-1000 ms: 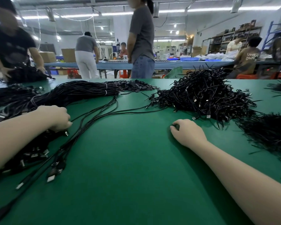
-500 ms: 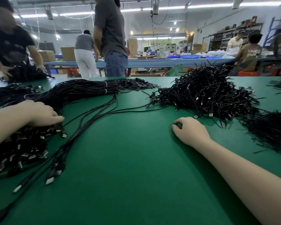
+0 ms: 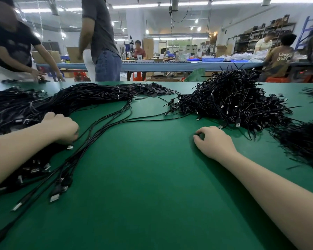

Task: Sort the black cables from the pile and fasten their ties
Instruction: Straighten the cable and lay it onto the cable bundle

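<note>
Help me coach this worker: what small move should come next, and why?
Probably draw the left hand back to pull one cable clear of the long cable bundle. It rests curled at the bundle's edge, though its grip is hidden, while the right hand rests curled and empty on the green table.

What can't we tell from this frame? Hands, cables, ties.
- Left hand: head view, fingertips curl down out of sight; whether they grip the long cable bundle is unclear.
- Right hand: fingers curled on the green table; anything pinched underneath is hidden.
- Tangled pile: single cables and their ties are too small to tell apart.
- Loose ties: cut off by the right edge.
</note>
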A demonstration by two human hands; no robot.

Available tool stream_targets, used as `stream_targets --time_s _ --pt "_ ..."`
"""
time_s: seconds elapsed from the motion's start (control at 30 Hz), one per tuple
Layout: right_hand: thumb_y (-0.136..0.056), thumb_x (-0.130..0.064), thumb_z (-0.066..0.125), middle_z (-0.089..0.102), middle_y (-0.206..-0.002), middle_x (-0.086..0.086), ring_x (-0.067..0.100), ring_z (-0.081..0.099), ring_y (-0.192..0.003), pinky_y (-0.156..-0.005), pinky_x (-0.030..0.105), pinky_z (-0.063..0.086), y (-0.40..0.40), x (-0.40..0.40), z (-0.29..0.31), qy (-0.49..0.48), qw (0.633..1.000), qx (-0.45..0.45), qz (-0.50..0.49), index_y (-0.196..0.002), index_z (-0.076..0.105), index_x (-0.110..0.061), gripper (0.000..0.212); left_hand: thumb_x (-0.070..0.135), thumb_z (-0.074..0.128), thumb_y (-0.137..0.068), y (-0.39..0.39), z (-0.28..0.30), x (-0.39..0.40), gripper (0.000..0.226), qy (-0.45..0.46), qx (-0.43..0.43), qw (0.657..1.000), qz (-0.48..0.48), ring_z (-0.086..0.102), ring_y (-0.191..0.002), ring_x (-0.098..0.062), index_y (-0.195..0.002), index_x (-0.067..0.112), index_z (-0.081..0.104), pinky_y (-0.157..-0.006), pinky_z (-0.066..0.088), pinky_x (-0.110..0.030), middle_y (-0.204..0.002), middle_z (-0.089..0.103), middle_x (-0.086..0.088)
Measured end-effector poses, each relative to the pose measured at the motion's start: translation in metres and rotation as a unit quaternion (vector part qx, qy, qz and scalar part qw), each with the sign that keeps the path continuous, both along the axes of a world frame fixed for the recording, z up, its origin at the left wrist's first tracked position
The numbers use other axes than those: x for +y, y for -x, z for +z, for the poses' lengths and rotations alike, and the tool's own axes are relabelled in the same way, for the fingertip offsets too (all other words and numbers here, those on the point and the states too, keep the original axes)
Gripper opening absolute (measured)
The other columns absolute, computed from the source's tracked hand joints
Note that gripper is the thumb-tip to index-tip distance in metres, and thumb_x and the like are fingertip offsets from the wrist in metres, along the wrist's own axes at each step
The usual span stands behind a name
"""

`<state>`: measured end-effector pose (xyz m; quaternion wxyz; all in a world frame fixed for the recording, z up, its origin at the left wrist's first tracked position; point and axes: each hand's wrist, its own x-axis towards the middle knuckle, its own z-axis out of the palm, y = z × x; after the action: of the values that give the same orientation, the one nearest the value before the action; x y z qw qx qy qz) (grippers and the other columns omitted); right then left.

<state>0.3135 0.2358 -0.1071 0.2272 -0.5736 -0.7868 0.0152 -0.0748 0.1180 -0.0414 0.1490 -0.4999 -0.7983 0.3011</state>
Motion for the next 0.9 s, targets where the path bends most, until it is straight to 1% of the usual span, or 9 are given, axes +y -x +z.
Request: stream_targets --time_s 0.1,0.2,0.3,0.37,0.43,0.57,0.73,0.8,0.9 --pt "-0.093 -0.042 0.045 0.058 -0.116 0.002 0.026 0.056 -0.101 -0.075 0.032 0.038 0.000 0.000 0.001 0.002 1.000 0.001 0.001 -0.115 0.062 -0.029 0.031 0.012 0.041 -0.085 -0.017 0.006 0.002 0.037 -0.040 -0.187 0.982 -0.003 0.052 -0.093 -0.013 -0.077 0.039 0.064 -0.081 0.037 -0.026 -0.089 0.058 0.022" --pt "-0.093 -0.042 0.045 0.058 -0.116 0.002 0.026 0.056 -0.102 -0.078 0.033 0.041 -0.002 -0.001 0.002 0.005 1.000 0.005 0.003 -0.115 0.062 -0.029 0.031 -0.002 0.042 -0.086 -0.039 0.007 0.006 0.042 -0.084 -0.364 0.927 -0.027 0.057 -0.060 0.003 -0.080 0.029 0.070 -0.051 0.040 -0.006 -0.068 0.063 0.023" --pt "-0.093 -0.041 0.045 0.058 -0.116 0.001 0.025 0.056 -0.102 -0.077 0.032 0.041 -0.002 -0.003 0.003 0.008 1.000 0.009 0.006 -0.114 0.063 -0.029 0.031 0.010 0.047 -0.094 -0.050 0.007 0.007 0.026 -0.115 -0.454 0.884 0.000 0.055 -0.052 -0.007 -0.081 0.015 0.069 -0.046 0.039 -0.012 -0.072 0.066 0.003" --pt "-0.093 -0.041 0.045 0.058 -0.116 0.001 0.024 0.056 -0.101 -0.077 0.032 0.043 -0.003 -0.004 0.004 0.011 1.000 0.009 0.007 -0.114 0.063 -0.029 0.030 0.030 0.054 -0.095 -0.050 0.008 0.005 0.024 -0.087 -0.448 0.889 0.022 0.058 -0.057 -0.017 -0.087 0.011 0.067 -0.050 0.043 -0.019 -0.075 0.066 -0.005" --pt "-0.093 -0.041 0.045 0.058 -0.116 0.001 0.024 0.057 -0.101 -0.077 0.032 0.043 -0.003 -0.004 0.004 0.012 1.000 0.008 0.008 -0.114 0.063 -0.028 0.031 0.037 0.062 -0.092 -0.052 0.011 0.003 0.028 -0.074 -0.465 0.881 0.052 0.062 -0.051 -0.015 -0.094 0.009 0.064 -0.046 0.045 -0.020 -0.062 0.065 -0.001" --pt "-0.093 -0.040 0.045 0.058 -0.118 0.001 0.024 0.057 -0.102 -0.077 0.032 0.044 -0.003 -0.005 0.006 0.016 1.000 0.007 0.008 -0.115 0.063 -0.028 0.031 0.023 0.072 -0.086 -0.057 0.018 0.000 0.028 -0.054 -0.523 0.839 0.140 0.055 -0.042 -0.012 -0.101 0.003 0.060 -0.045 0.043 -0.021 -0.048 0.057 -0.001" --pt "-0.093 -0.040 0.045 0.058 -0.119 0.002 0.024 0.057 -0.103 -0.080 0.033 0.045 -0.003 -0.006 0.006 0.018 1.000 0.007 0.007 -0.117 0.062 -0.027 0.032 0.021 0.072 -0.086 -0.055 0.025 -0.002 0.025 -0.079 -0.551 0.803 0.213 0.056 -0.056 -0.015 -0.092 0.001 0.057 -0.048 0.049 -0.023 -0.062 0.060 -0.008" --pt "-0.093 -0.040 0.045 0.058 -0.118 0.002 0.025 0.057 -0.103 -0.082 0.034 0.046 -0.003 -0.006 0.006 0.018 1.000 0.006 0.008 -0.117 0.062 -0.027 0.032 0.026 0.069 -0.087 -0.050 0.033 -0.005 0.030 -0.090 -0.533 0.809 0.231 0.057 -0.054 -0.015 -0.092 -0.003 0.061 -0.044 0.047 -0.022 -0.064 0.065 -0.009" --pt "-0.093 -0.040 0.045 0.058 -0.116 0.002 0.025 0.057 -0.101 -0.079 0.034 0.045 -0.003 -0.006 0.006 0.011 1.000 0.004 0.004 -0.115 0.063 -0.028 0.031 0.031 0.063 -0.091 -0.044 0.054 -0.007 0.037 -0.177 -0.432 0.867 0.174 0.055 -0.047 -0.019 -0.096 -0.005 0.066 -0.044 0.044 -0.024 -0.062 0.065 -0.011"
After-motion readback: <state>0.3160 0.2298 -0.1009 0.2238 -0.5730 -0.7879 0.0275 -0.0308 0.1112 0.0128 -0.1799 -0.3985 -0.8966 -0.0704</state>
